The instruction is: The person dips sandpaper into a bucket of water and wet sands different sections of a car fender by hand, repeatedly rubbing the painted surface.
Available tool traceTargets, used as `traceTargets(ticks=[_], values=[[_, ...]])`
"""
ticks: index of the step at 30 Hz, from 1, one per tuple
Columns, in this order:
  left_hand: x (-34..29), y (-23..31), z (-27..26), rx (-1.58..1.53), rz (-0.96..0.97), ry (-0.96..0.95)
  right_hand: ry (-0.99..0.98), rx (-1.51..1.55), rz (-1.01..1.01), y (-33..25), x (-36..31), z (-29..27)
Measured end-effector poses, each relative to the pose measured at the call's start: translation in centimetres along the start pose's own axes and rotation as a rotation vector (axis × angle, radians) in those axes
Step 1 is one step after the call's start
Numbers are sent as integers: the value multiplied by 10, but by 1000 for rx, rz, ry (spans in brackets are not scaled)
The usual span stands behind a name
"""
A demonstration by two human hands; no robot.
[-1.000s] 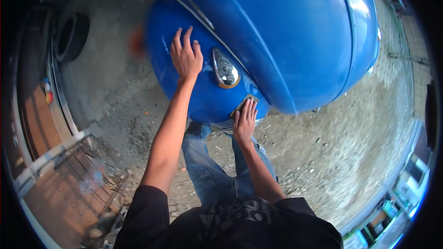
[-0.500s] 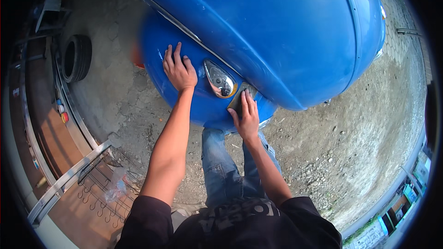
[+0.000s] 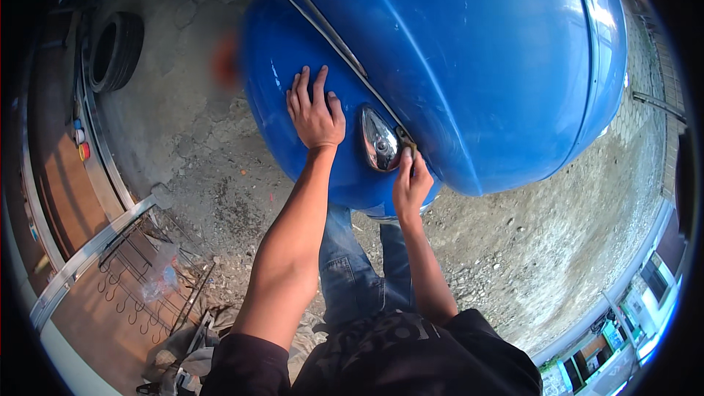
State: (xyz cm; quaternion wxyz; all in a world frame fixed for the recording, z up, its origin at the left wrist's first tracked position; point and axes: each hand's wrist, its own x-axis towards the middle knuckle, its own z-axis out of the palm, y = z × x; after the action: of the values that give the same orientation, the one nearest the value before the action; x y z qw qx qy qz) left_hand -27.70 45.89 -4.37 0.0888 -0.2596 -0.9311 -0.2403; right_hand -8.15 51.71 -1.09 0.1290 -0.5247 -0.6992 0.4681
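Observation:
My left hand (image 3: 317,116) lies flat with spread fingers on the blue car fender (image 3: 273,114). Beside it, a teardrop-shaped chrome lamp (image 3: 378,136) is set on the fender. My right hand (image 3: 412,185) is closed in a pinch just right of the lamp's lower end. Between its fingertips is a small greyish-brown sheet (image 3: 406,142), which looks like sandpaper, folded or bent. Most of the sheet is hidden by the fingers. The rounded blue hood (image 3: 499,66) rises beside the fender, with a dark seam between them.
A loose tire (image 3: 117,53) stands on the ground at the far left. Lower left are a metal-framed panel (image 3: 92,249), a rack with hooks (image 3: 136,290) and a clear plastic bag (image 3: 160,279). Gravelly ground (image 3: 528,249) surrounds the car.
My right hand has gone from lying flat on the sheet to pinching it beside the lamp. My left hand stays flat on the fender. The whole view has shifted.

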Motion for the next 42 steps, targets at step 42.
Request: traceTargets(ticks=[42], values=[[-9, 9, -8, -83, -126, -91, -398, -500, -578, -77, 44, 22]])
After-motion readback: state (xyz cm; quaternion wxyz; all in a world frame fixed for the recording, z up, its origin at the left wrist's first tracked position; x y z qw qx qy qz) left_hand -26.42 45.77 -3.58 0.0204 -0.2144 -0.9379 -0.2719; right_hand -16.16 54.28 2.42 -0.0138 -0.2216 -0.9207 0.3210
